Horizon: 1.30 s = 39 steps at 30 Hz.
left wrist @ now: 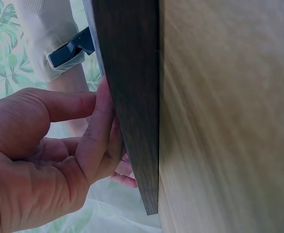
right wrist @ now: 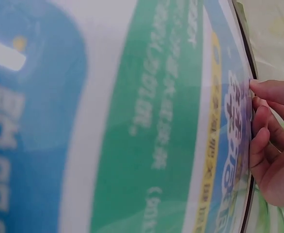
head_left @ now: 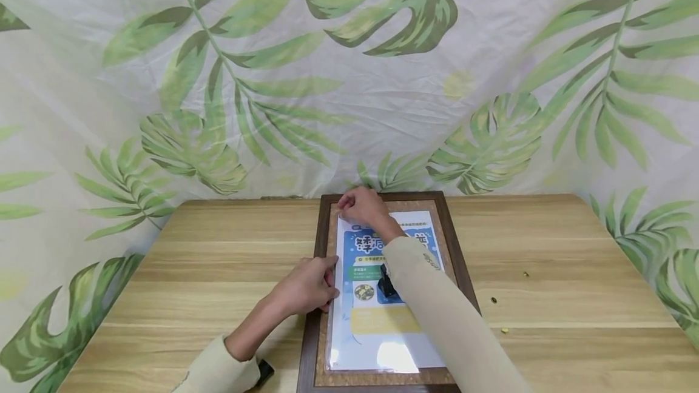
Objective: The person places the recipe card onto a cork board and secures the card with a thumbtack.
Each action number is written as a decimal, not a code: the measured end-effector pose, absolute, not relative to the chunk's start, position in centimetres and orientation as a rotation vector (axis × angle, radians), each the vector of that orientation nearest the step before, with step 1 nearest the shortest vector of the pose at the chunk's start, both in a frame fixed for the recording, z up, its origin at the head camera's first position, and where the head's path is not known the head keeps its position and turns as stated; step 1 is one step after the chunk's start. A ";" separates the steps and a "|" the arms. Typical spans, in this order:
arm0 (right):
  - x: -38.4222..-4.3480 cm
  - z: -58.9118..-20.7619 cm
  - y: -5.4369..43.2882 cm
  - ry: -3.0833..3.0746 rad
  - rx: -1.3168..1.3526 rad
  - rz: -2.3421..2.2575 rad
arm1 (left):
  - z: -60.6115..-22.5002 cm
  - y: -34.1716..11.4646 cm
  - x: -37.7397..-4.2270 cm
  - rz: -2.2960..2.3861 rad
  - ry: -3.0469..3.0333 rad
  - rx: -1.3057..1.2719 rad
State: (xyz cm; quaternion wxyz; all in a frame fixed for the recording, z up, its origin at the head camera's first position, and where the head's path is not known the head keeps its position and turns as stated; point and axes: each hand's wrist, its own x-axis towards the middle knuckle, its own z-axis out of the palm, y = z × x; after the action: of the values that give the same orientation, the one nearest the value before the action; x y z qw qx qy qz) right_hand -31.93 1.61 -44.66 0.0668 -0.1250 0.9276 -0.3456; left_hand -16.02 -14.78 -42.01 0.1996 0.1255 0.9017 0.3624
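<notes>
The head view shows, nearest, the dark wooden frame (head_left: 311, 344) lying on the wood-grain surface (head_left: 229, 259), with its short side toward the person. Inside, a glossy printed poster (head_left: 377, 320) rests on the cork-like backing (head_left: 382, 379), its print upright to the wearer, probably so it can be squared by eye. Midway along, the left hand (head_left: 308, 284) is half-open, fingers loosely bent, tips touching the poster's left edge, likely steadying it. Right of the frame lie small greenish bits (head_left: 494, 300). Farther off, the right hand (head_left: 367, 206) curls, thumb near forefinger, at the poster's top-left corner; whether it pinches anything I cannot tell. Beyond hangs leaf-patterned cloth (head_left: 349, 77).
</notes>
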 end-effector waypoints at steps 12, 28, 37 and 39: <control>-30.9 -44.1 3.9 2.732 -0.473 -1.054 | -41.8 -14.8 -15.8 1.011 2.532 0.346; -28.0 -42.9 8.1 2.661 -0.513 -0.927 | -41.9 -14.8 -15.6 1.001 2.549 0.350; -26.3 -42.7 10.6 2.671 -0.594 -0.927 | -42.0 -14.8 -15.6 0.998 2.553 0.382; -25.9 -42.5 11.1 2.672 -0.615 -0.929 | -42.0 -14.9 -15.6 1.001 2.552 0.387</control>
State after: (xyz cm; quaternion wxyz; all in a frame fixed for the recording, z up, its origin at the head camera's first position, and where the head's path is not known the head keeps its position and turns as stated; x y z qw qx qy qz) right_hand -25.90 11.10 -42.54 0.1231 -0.2107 0.9160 -0.3185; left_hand -15.63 -14.90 -41.98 0.1854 0.1375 0.9058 0.3552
